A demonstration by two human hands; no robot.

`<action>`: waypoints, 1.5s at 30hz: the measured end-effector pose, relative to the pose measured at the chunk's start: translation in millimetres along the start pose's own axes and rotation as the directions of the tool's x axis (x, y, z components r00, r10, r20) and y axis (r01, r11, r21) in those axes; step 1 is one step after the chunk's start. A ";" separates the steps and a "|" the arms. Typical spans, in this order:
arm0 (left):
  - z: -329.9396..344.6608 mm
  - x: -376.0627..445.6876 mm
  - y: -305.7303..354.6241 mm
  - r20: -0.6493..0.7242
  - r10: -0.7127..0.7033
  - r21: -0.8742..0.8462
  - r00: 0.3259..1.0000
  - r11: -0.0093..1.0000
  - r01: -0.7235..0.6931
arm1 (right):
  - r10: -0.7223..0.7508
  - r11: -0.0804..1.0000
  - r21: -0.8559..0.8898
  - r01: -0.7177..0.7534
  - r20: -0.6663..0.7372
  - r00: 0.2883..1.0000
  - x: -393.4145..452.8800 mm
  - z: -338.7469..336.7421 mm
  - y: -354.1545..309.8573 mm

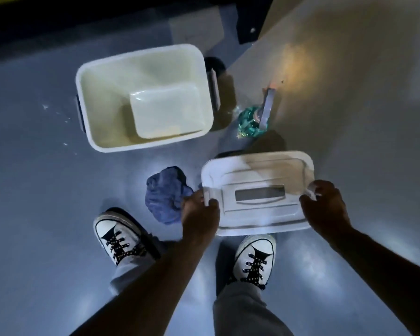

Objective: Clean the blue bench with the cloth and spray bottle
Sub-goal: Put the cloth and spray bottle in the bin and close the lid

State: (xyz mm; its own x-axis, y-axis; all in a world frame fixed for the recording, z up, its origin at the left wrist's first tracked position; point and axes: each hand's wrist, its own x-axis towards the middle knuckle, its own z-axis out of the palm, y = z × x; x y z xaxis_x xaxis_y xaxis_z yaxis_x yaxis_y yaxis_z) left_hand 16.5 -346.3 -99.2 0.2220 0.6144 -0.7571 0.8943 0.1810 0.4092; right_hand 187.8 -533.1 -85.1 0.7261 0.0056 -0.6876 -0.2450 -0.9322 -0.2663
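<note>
I look straight down at a grey-blue floor. Both hands hold a white bin lid (257, 195) level above it. My left hand (199, 209) grips its left edge and my right hand (325, 204) grips its right edge. A crumpled blue cloth (166, 194) lies on the floor just left of the lid, beside my left hand. A teal spray bottle (250, 120) with a grey trigger stands on the floor beyond the lid. The blue bench is not clearly in view.
An open white bin (143, 98) with dark side handles stands on the floor ahead, with nothing visible inside. My two white sneakers (121, 236) (255, 258) stand below the lid. A pale wall or panel (349, 69) rises at right. Dark trim (58, 23) runs along the top.
</note>
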 end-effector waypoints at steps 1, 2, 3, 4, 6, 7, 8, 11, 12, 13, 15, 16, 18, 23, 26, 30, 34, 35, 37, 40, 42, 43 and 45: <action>15.2 9.2 -1.1 0.002 0.024 0.027 1.000 0.999 -0.024 | 0.011 1.000 0.006 -0.011 -0.005 1.000 12.8 1.6 8.0; 28.3 18.6 -2.8 0.009 0.039 0.060 0.999 0.997 -0.039 | 0.022 1.000 0.015 -0.022 -0.004 1.000 24.7 2.9 14.6; 37.9 26.6 -4.1 0.016 0.032 0.072 0.999 0.997 -0.033 | 0.028 0.999 0.024 -0.028 0.007 1.000 35.2 5.1 20.2; 46.0 34.7 -7.8 0.021 0.008 0.062 1.000 0.998 -0.010 | 0.034 0.999 0.039 -0.035 0.026 0.999 44.1 7.9 24.3; 56.6 45.4 -12.0 0.049 -0.024 0.041 0.999 0.999 0.022 | 0.031 0.998 0.057 -0.034 0.066 0.997 55.9 14.3 28.8; 59.2 47.7 -11.7 0.063 -0.034 0.041 0.997 0.999 0.032 | 0.027 0.998 0.055 -0.032 0.084 0.996 59.5 17.1 30.2; 60.3 48.4 -10.8 0.075 -0.043 0.039 0.996 0.998 0.040 | 0.023 0.998 0.050 -0.029 0.105 0.994 61.9 19.8 30.9; 54.1 41.6 -6.3 0.099 -0.018 0.037 0.995 0.999 0.014 | -0.003 1.000 0.007 0.002 0.144 0.990 59.5 22.1 27.7; 49.8 38.2 -5.0 0.101 0.006 0.037 0.995 0.999 -0.009 | -0.039 0.999 -0.032 0.043 0.121 0.992 56.2 20.8 24.5; 44.0 35.0 -4.0 0.095 0.041 0.045 0.995 0.998 -0.045 | -0.097 0.991 -0.081 0.104 0.087 0.991 52.0 18.9 20.4; 26.4 30.1 -2.1 0.056 0.090 0.092 0.994 0.991 -0.095 | -0.254 0.958 -0.125 0.257 0.036 0.966 42.9 15.3 7.0; 16.2 30.5 -3.5 0.027 0.113 0.122 0.993 0.986 -0.115 | -0.326 0.938 -0.116 0.327 0.027 0.945 39.2 14.1 -3.4; -7.7 32.7 -8.2 -0.026 0.191 0.176 0.981 0.967 -0.183 | -0.422 0.903 -0.074 0.423 0.026 0.906 36.1 12.8 -29.2; -57.6 52.5 -34.1 -0.012 0.220 0.414 0.975 0.889 -0.196 | -0.507 0.861 -0.021 0.507 0.037 0.861 53.3 19.9 -92.7; -63.7 66.5 -49.0 0.070 0.178 0.522 0.982 0.832 -0.188 | -0.520 0.854 0.023 0.520 0.056 0.852 70.1 28.1 -112.1; -56.0 84.4 -63.1 0.050 0.192 0.570 0.980 0.800 -0.185 | -0.623 0.782 0.073 0.619 0.081 0.778 89.0 47.7 -114.1; -57.1 99.1 -66.8 -0.003 0.223 0.495 0.975 0.847 -0.192 | -0.604 0.793 0.106 0.600 0.004 0.797 96.0 56.1 -115.9; -60.3 99.6 -66.8 0.012 0.214 0.483 0.977 0.854 -0.193 | -0.597 0.798 0.116 0.592 0.014 0.802 95.9 55.6 -115.9; -72.1 95.5 -61.9 0.039 0.196 0.451 0.980 0.872 -0.193 | -0.574 0.816 0.111 0.568 0.026 0.819 92.2 52.4 -117.1; -94.3 79.2 -48.9 0.032 0.204 0.343 0.978 0.917 -0.203 | -0.574 0.819 0.024 0.573 0.031 0.818 80.8 48.3 -119.6; -111.4 57.8 -35.8 0.041 0.236 0.230 0.971 0.943 -0.239 | -0.565 0.825 0.006 0.565 0.045 0.824 67.5 44.0 -120.8; -121.8 44.7 -28.6 0.036 0.259 0.170 0.965 0.950 -0.261 | -0.560 0.828 0.011 0.560 0.057 0.826 62.3 42.4 -121.2; -144.4 20.4 -8.6 -0.006 0.306 0.054 0.952 0.951 -0.305 | -0.557 0.829 0.089 0.552 0.047 0.829 48.7 41.2 -121.2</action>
State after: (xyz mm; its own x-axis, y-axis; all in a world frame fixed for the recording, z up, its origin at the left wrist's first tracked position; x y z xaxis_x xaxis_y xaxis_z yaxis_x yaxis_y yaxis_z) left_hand -42.7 -224.4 -44.6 0.4829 0.6447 -0.5926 0.8034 -0.0569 0.5927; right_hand 226.3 -404.8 -114.1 0.7084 0.5408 -0.4535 0.1405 -0.7377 -0.6604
